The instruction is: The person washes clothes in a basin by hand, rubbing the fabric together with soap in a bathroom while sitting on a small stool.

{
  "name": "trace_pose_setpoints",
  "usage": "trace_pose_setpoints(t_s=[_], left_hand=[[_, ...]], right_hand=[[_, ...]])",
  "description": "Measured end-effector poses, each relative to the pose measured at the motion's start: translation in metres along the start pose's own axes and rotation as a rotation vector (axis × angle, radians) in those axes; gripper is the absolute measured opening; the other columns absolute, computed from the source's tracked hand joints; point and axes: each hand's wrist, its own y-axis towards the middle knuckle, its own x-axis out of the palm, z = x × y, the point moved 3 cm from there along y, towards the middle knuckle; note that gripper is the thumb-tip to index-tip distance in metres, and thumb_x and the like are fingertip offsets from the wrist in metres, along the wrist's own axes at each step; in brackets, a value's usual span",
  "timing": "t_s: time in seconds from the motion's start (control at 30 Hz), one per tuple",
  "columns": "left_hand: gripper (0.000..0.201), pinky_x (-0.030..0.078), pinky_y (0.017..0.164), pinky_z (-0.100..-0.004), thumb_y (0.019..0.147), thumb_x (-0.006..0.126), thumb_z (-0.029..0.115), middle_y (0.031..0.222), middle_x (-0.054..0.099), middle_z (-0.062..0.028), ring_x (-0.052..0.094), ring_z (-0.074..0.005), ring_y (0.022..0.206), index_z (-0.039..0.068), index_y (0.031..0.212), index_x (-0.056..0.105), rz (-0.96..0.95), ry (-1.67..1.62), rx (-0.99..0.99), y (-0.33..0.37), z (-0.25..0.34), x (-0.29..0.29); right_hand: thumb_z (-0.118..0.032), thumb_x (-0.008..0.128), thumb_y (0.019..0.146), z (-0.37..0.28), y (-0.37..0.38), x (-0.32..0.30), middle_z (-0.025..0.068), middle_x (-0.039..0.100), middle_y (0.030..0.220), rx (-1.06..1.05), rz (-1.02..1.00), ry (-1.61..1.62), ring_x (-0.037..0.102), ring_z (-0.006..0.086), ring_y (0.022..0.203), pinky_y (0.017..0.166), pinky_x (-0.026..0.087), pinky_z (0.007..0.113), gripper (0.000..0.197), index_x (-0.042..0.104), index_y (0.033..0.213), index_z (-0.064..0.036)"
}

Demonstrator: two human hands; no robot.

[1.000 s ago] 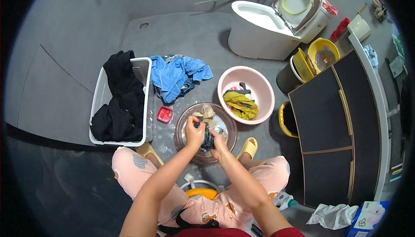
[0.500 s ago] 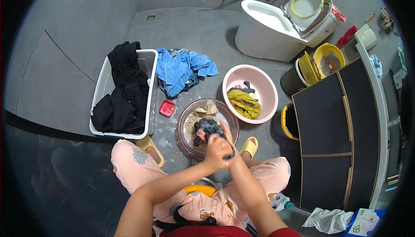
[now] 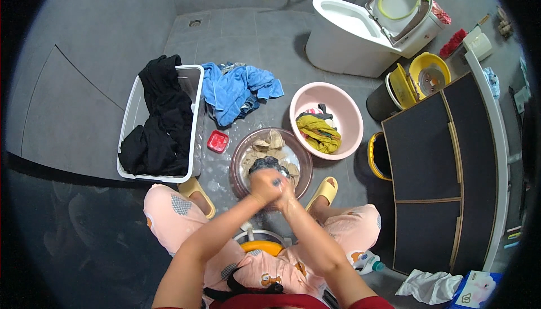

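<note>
A dark, wet piece of cloth (image 3: 267,165) with suds on it is bunched in both my hands above a translucent brownish basin (image 3: 234,169). My left hand (image 3: 262,186) is closed round the cloth, a dark bit of it showing at the fist. Pressed against it, my right hand (image 3: 286,189) also grips the cloth, its fingers partly hidden and blurred. Beige cloth (image 3: 271,141) lies in the basin with whitish, sudsy water around it. Just left of the basin sits a small red soap box (image 3: 218,141).
A white-rimmed bin (image 3: 197,92) with black clothing (image 3: 165,117) stands left. Blue clothes (image 3: 236,89) lie on the floor behind. A pink tub (image 3: 354,112) holds a mustard garment (image 3: 319,134). Farther right are a toilet (image 3: 344,50), buckets (image 3: 429,75) and a dark cabinet (image 3: 422,157).
Both hands have come closer together and lower over the basin. The right fingers, stretched out before, are now folded in round the cloth. More of the beige cloth shows.
</note>
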Motion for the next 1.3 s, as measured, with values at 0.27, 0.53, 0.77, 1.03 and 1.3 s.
trace_pose_setpoints(t_s=[0.27, 0.53, 0.77, 1.03, 1.3], left_hand=[[0.029, 0.046, 0.068, -0.0360, 0.074, 0.052, 0.032, 0.087, 0.057, -0.0100, 0.056, -0.0232, 0.078, 0.008, 0.091, 0.053, 0.128, -1.133, -1.359, -0.034, -0.092, 0.020], [0.024, 0.044, 0.067, -0.0286, 0.074, 0.060, 0.012, 0.078, 0.053, -0.0053, 0.052, -0.0165, 0.072, 0.004, 0.092, 0.047, 0.304, -0.727, -0.862, -0.018, -0.047, -0.001], [0.024, 0.036, 0.073, -0.0373, 0.060, 0.068, 0.014, 0.077, 0.051, -0.0083, 0.048, -0.0258, 0.075, 0.007, 0.060, 0.045, -0.043, -0.073, -0.026, -0.032, 0.039, 0.003], [0.017, 0.041, 0.053, -0.0344, 0.062, 0.061, 0.007, 0.060, 0.050, -0.0121, 0.051, -0.0276, 0.057, 0.004, 0.058, 0.045, 0.164, -0.022, -0.227, -0.008, -0.014, 0.000], [0.012, 0.042, 0.055, -0.0357, 0.063, 0.058, 0.010, 0.063, 0.051, -0.0144, 0.052, -0.0312, 0.059, 0.004, 0.061, 0.047, 0.028, -0.045, -0.203, -0.023, -0.007, 0.003]], right_hand=[[-0.005, 0.045, 0.070, -0.031, -0.009, 0.024, 0.0118, 0.056, 0.092, -0.126, -0.196, 0.239, 0.054, 0.0252, 0.087, 0.083, 0.042, 0.038, 0.028, 0.049, 0.096, 0.0026], [-0.020, 0.047, 0.079, -0.025, -0.020, 0.011, 0.0087, 0.053, 0.092, -0.048, 0.148, -0.309, 0.055, 0.0239, 0.081, 0.065, 0.046, 0.043, 0.031, 0.043, 0.108, -0.0080], [-0.040, 0.043, 0.079, -0.031, 0.008, 0.008, 0.0131, 0.057, 0.074, 0.484, -0.479, 0.041, 0.055, 0.0257, 0.073, 0.072, 0.044, 0.035, 0.043, 0.052, 0.084, 0.0023], [-0.027, 0.053, 0.078, -0.002, 0.000, 0.003, 0.0088, 0.057, 0.089, -0.035, -0.028, -0.071, 0.056, 0.0211, 0.077, 0.066, 0.046, 0.036, 0.026, 0.053, 0.094, -0.0067], [-0.042, 0.052, 0.077, -0.009, -0.017, 0.027, 0.0093, 0.053, 0.098, -0.003, -0.221, -0.139, 0.052, 0.0218, 0.084, 0.075, 0.041, 0.036, 0.045, 0.051, 0.103, -0.0046]])
